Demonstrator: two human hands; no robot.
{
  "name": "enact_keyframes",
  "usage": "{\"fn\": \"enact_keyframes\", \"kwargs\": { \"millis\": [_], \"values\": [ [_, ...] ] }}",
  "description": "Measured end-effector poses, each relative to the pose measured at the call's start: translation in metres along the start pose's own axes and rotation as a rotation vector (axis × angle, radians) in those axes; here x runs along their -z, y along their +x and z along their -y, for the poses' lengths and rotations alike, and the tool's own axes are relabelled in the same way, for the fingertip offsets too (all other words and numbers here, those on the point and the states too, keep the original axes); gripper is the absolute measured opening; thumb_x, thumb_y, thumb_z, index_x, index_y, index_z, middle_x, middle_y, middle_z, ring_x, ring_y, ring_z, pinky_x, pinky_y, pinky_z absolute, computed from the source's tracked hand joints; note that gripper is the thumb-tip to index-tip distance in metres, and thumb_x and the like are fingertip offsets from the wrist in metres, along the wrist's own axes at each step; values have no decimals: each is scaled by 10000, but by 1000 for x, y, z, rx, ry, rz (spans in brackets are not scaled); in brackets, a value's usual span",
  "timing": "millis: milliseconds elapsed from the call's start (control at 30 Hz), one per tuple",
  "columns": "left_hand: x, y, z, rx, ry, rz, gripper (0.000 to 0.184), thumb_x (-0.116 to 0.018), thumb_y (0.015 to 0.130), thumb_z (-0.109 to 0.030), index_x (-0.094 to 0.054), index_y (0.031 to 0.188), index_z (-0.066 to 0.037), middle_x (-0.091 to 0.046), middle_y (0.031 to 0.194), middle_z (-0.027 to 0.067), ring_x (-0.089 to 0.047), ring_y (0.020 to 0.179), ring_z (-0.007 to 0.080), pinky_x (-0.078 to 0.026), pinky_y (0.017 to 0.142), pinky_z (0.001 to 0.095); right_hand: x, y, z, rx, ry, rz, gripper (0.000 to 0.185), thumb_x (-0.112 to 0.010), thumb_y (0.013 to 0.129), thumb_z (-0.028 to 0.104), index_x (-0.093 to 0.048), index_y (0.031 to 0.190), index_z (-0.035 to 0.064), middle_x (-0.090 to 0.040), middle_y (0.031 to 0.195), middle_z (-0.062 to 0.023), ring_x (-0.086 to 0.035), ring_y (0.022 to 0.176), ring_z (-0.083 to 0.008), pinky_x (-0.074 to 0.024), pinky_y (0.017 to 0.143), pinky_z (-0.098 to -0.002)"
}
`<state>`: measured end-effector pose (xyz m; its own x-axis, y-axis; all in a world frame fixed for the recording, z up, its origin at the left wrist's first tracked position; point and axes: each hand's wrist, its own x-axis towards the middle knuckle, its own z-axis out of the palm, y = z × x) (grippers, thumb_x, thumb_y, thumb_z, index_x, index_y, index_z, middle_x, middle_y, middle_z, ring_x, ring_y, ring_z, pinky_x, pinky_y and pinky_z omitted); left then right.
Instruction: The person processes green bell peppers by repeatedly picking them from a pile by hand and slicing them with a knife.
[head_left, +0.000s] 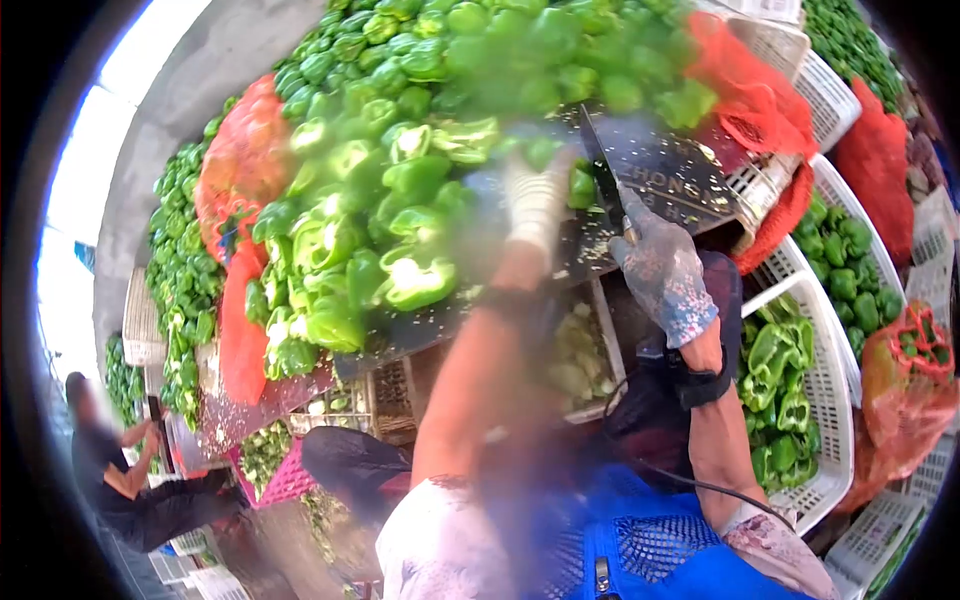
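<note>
Board (690,182) reads "ZHONG…" as right hand (663,265) clutches knife (601,158), left hand (535,200) (grip unclear) alongside.

We could pass a hand over the black board (690,190) just right of the knife (598,155), where only small pale bits lie. The big pile of green peppers (400,180) blocks our left and far sides. Our left hand (537,195) and the knife fill the middle. Past the board, a red net bag (765,90) stands in the way.
</note>
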<state>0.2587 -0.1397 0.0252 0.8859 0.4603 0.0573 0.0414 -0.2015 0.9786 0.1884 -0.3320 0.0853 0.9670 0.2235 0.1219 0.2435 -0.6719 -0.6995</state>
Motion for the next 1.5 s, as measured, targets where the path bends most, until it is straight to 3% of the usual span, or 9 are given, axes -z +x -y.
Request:
{"fn": "enact_keyframes", "kwargs": {
  "millis": [333, 400, 500, 533, 667, 933, 1000, 1067, 1500],
  "values": [
    [177, 79, -72, -215, -68, -337, 812, -812, 748, -198, -390, 1440, -158, -599, 1161, 135, -604, 1040, 284, -566, 742, 423, -47, 65, 89, 467, 438, 99, 459, -580, 878, 69, -527, 1330, 4, -660, 882, -185, -636, 739, -323, -518, 669, -408],
    [220, 120, -77, -193, 810, -749, 751, -787, 768, -288, -444, 1423, -154, -643, 1157, 154, -616, 1062, 297, -536, 837, 438, -47, 58, 85, 426, 395, 20, 437, -602, 880, 79, -549, 1303, -15, -660, 904, -172, -626, 736, -286, -512, 660, -388],
    [215, 159, -87, -104, 1348, -360, 733, -765, 770, -354, -493, 1400, -96, -633, 1236, 178, -621, 1094, 307, -489, 931, 421, -55, 58, 36, 352, 477, -134, 494, -656, 860, 105, -573, 1347, 90, -682, 949, -130, -592, 773, -156, -518, 723, -309],
    [227, 201, -45, -462, 1248, -340, 721, -762, 754, -335, -524, 1386, -81, -643, 1236, 178, -632, 1093, 302, -489, 933, 400, -51, 61, 35, 225, 502, -95, 532, -665, 849, 98, -564, 1371, 112, -691, 966, -111, -583, 781, -131, -519, 745, -295],
    [197, 275, -21, -147, 1204, 287, 727, -729, 722, -189, -508, 1409, -107, -652, 1187, 191, -631, 1050, 280, -512, 887, 376, -30, 75, 40, -123, 460, 13, 599, -669, 819, 20, -552, 1400, 110, -695, 1080, -66, -575, 873, -73, -505, 808, -257],
    [203, 263, -22, 56, 652, 151, 576, -692, 757, -66, -574, 1313, -160, -645, 1115, 118, -635, 975, 211, -555, 729, 372, -48, 71, 20, 101, 343, -50, 584, -675, 842, 68, -550, 1406, 150, -681, 964, -51, -551, 789, -61, -493, 742, -251],
    [234, 273, -13, -508, 776, 298, 549, -674, 796, -102, -557, 1328, -173, -619, 1174, 95, -633, 988, 220, -564, 728, 379, -39, 66, 22, 48, 310, -30, 574, -676, 848, 92, -550, 1404, 153, -678, 949, -50, -560, 780, -65, -495, 737, -257],
    [183, 184, -92, -10, 207, 136, 550, -666, 810, -129, -541, 1344, -165, -608, 1188, 89, -632, 993, 221, -568, 732, 375, -22, 66, 35, 10, 335, -28, 565, -679, 851, 107, -553, 1400, 152, -677, 939, -47, -568, 779, -68, -499, 736, -262],
    [51, -31, -44, -30, 357, 502, 790, -857, 659, -60, -493, 1358, -24, -618, 1190, 116, -594, 1050, 185, -488, 949, 302, 11, -47, -27, 322, 238, -199, 578, -683, 847, 21, -554, 1399, 133, -634, 909, -83, -595, 791, -129, -508, 759, -297]
  ]
}}
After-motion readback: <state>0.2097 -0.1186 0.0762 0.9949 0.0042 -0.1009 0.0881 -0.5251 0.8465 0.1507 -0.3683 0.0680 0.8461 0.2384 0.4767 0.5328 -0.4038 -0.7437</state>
